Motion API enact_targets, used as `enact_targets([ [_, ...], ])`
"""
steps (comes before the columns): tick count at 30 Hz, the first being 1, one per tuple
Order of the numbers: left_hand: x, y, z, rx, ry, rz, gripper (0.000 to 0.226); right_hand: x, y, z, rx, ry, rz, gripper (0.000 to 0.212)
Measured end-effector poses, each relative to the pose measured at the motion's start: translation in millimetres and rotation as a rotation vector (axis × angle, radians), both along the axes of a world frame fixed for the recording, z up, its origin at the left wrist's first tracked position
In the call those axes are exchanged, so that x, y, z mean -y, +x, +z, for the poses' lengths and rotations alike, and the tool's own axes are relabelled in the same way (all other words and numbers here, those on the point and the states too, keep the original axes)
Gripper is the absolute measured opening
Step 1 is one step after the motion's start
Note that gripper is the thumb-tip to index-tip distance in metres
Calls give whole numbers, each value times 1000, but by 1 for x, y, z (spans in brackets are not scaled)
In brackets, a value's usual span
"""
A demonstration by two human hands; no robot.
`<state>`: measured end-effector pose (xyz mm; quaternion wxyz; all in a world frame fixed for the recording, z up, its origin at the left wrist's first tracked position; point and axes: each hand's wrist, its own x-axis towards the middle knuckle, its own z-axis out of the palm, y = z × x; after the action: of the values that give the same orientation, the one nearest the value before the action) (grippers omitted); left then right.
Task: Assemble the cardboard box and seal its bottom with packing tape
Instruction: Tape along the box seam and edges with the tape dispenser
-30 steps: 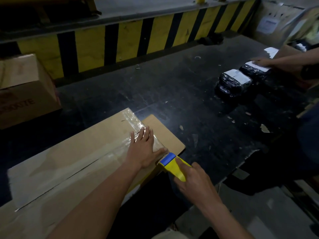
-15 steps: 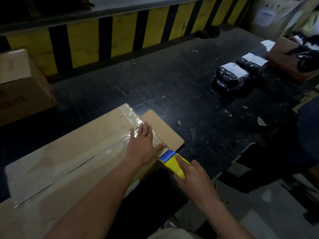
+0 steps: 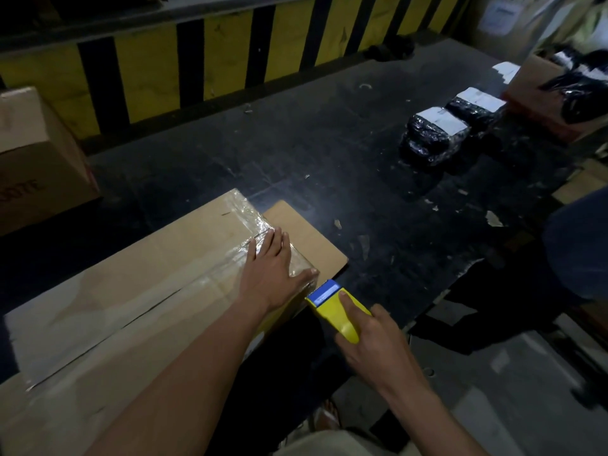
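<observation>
Unmoved box (image 3: 131,291), long axis lower-left to upper-right

Three cardboard boxes show: a taped one (image 3: 138,291) at lower left, a second (image 3: 36,166) at the left edge, a third (image 3: 539,93) at upper right. Two black wrapped parcels (image 3: 434,136) (image 3: 477,108) lie side by side on the bench (image 3: 296,153). One yellow tape dispenser (image 3: 339,311). Two hands (image 3: 273,274) (image 3: 378,350).

box: cardboard box (image 3: 131,291) on near-left of black worktop (image 3: 329,159), taped seam up
left hand (image 3: 273,268): flat, pressing tape at box's right end
right hand (image 3: 375,347): gripping yellow tape dispenser (image 3: 335,307) at box's near-right corner
far-right: two black wrapped parcels (image 3: 434,133)
</observation>
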<state>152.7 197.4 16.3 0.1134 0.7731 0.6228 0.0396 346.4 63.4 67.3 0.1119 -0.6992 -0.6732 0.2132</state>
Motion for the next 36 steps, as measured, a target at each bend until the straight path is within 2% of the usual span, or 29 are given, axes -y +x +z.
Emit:
enact_targets([
  [5, -1, 0, -1, 3, -2, -1, 107, -19, -9, 3, -41, -73, 5, 69],
  [9, -1, 0, -1, 2, 3, 6, 108, -36, -7, 1, -94, -67, 18, 56],
  [11, -1, 2, -2, -6, 4, 7, 109, -41, -5, 4, -109, -67, 22, 43],
  [17, -1, 1, 1, -11, -1, -3, 108, -43, -8, 2, -56, -208, 31, 37],
  [21, -2, -2, 4, 5, -42, 0, 113, -30, -12, -3, -61, -109, 43, 44],
  [23, -4, -5, 8, 65, -79, -19, 113, -31, -7, 9, -51, -30, 51, 40],
  [27, 0, -27, 22, 290, -42, 19, 73, -38, -2, 40, -71, 81, 70, 27],
  [29, 12, -47, 27, 283, 50, 41, 54, -41, -13, 52, -93, 139, 100, 15],
  [30, 20, -59, 28, 269, 85, 55, 47, -43, -22, 58, -105, 160, 122, 16],
  [36, 85, -151, 32, 161, 167, 284, 45, -53, -106, 56, -176, 183, 326, 54],
])
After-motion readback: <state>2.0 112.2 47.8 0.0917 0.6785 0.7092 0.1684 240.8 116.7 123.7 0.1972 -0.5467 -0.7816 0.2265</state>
